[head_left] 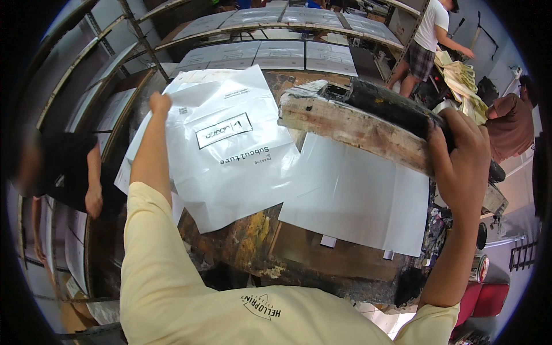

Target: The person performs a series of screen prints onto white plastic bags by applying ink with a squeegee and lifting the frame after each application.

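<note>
My left hand point(161, 104) is closed at the far left edge of a printed white plastic sheet point(227, 172), which looks like a flat bag. Black lettering and a boxed logo show upside down on it. My right hand point(464, 150) grips the right end of a paint-stained wooden screen printing frame point(356, 127), lifted and tilted above the table. Below the frame lies a plain white sheet point(359, 195), partly overlapped by the printed one. The frame hides the plain sheet's far part.
The worktable point(236, 238) is crusted with dried paint. Wooden racks point(339, 29) holding rows of white sheets point(279, 56) stand behind and to the left. One person point(75, 172) is at the left; others point(422, 40) are at the far right. A red chair point(489, 300) stands lower right.
</note>
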### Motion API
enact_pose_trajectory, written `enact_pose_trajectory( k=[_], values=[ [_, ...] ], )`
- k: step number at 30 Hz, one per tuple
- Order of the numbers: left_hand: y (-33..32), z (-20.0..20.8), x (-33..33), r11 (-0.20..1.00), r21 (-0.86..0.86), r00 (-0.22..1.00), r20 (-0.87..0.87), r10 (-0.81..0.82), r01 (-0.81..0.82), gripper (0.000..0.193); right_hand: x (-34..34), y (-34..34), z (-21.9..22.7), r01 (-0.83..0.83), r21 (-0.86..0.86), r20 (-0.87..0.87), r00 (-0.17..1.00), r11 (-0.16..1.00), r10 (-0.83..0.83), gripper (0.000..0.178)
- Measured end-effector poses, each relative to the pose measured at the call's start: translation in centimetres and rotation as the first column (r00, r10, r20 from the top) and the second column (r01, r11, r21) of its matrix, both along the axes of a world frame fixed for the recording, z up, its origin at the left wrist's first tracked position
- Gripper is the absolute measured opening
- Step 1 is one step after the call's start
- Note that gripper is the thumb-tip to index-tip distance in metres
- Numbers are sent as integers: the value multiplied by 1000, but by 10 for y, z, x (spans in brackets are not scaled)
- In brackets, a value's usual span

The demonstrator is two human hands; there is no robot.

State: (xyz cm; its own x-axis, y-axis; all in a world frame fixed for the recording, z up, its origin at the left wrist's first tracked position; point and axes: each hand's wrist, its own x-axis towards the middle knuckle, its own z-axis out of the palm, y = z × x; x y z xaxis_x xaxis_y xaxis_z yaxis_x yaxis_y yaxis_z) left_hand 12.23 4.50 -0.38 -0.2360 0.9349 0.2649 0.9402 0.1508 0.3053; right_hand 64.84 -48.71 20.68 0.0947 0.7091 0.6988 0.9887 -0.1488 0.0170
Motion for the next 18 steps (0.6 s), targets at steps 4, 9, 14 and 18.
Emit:
enact_pose_trajectory(
  k=[4,9,14,18],
  values=[
    [-129,30,123,880,255,831,303,-467,401,126,0,-1,1,-79,23,-38,996,997,80,33],
    [-371,48,204,423,452,-185,824,-536,786,133,-14,-24,-31,11,-36,-48,999,999,-12,57],
    [-469,10,232,657,176,158,895,-416,733,116,-28,-82,-111,-118,-449,-129,989,886,66,47],
    [-492,-52,215,721,41,452,754,-477,692,95,-34,-98,-164,-203,-521,-255,964,829,75,33]
  ],
)
